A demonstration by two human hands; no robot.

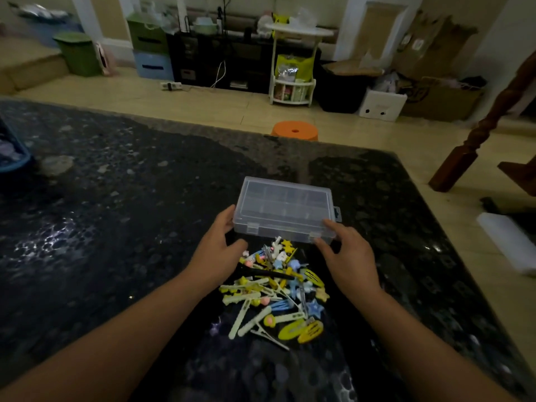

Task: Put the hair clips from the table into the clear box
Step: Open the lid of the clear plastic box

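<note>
A clear plastic box (285,210) with its lid closed and two front latches sits on the dark speckled table (116,198). My left hand (219,248) touches the box's near left corner. My right hand (346,258) touches its near right corner, fingers at the right latch. Both hands grip the box from the sides. Just in front of the box, between my forearms, lies a pile of several hair clips (278,294): yellow, cream, blue and one long black clip.
A blue tray (13,161) sits at the table's far left edge. Beyond the far edge stands an orange stool (295,132). A wooden post (475,134) rises off the right side, with a white object (510,242) on the floor.
</note>
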